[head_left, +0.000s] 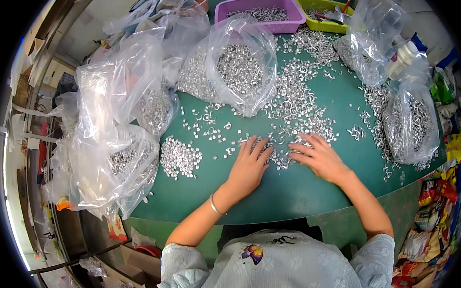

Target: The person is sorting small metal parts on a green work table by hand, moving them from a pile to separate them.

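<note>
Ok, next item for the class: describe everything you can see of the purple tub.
The purple tub is roughly rectangular and open-topped, with rounded corners, a rim and walls that look like plastic. It sits upright at the far side of the green table, left of the lime-green tub. Small silvery pieces lie inside. A clear bag overlaps its near wall in this view; whether they touch is unclear.

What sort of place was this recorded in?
Probably a small workshop handling metal parts: loose silvery pieces lie heaped on a green table, with more in clear plastic bags and a purple bin.
</note>
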Demonstrator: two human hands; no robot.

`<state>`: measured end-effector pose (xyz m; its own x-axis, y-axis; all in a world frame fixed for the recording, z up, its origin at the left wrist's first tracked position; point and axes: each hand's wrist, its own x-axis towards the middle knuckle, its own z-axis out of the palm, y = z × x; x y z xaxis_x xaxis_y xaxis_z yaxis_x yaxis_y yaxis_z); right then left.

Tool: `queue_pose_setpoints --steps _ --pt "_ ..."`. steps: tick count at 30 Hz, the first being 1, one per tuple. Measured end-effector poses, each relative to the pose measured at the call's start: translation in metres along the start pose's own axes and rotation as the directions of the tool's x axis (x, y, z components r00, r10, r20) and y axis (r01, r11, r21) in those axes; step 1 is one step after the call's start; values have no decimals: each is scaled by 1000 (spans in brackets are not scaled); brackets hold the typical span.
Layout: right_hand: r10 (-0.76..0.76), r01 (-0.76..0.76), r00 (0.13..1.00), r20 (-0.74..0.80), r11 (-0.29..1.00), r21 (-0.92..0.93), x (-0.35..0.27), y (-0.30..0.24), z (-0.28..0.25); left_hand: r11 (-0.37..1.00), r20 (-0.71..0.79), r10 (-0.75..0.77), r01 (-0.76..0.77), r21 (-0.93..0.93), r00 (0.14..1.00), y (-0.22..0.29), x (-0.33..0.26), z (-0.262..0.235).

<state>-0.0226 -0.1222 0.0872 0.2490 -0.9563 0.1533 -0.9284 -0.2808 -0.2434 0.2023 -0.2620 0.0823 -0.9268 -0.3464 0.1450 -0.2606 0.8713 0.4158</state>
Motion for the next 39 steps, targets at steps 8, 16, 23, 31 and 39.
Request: queue_pose_setpoints --steps 8,16,23,31,39 --pt "363 -394 876 -316 919 -36 -17 5 -11 966 -147 -242 253 60 959 14 -31 -8" --pt "276 -274 944 -181 961 37 7 -61 16 946 -304 -289 320 59 908 -25 -24 -2" --pt "391 -352 879 -272 918 182 16 -58 8 982 -74 -188 186 -33 979 25 -41 7" --pt "342 -347 919 -195 938 10 2 -47 23 953 -202 -235 185 -238 951 13 -61 -14" --pt "273 -238 929 -249 958 162 34 -76 23 966 -100 -258 252 -65 961 -1 -49 -5"
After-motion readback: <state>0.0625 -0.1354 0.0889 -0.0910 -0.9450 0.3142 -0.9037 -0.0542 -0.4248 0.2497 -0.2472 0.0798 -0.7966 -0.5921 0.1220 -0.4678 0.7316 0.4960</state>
